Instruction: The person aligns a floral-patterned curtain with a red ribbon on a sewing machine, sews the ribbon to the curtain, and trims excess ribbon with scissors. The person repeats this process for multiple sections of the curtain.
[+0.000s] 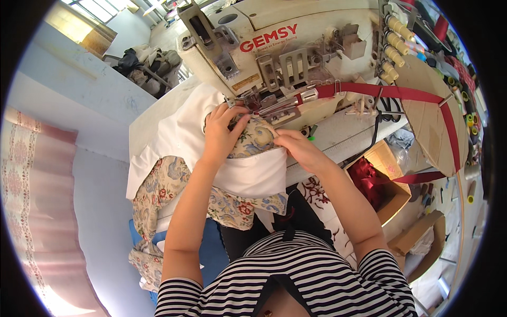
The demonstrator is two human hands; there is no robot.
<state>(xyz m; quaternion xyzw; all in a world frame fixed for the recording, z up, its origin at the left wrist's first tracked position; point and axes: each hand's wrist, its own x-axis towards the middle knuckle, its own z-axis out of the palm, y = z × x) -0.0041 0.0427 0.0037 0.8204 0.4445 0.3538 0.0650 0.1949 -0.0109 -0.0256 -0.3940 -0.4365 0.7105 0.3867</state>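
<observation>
A white industrial sewing machine stands in front of me, with floral fabric and white cloth bunched at its presser foot. My left hand lies on the cloth just left of the foot, fingers stretched out and the thumb apart. Between thumb and fingers, my right hand pinches the right edge of the floral fabric. A dark red strip runs through metal guides toward the foot. The needle tip is too small to make out. Floral and white folds hang over the table edge onto my lap.
Cream thread cones stand along the machine's right end. Below them, an open cardboard box holds dark red fabric. A sheet of brown cardboard sits at the right, with the strip across it. A pale blue wall is on the left.
</observation>
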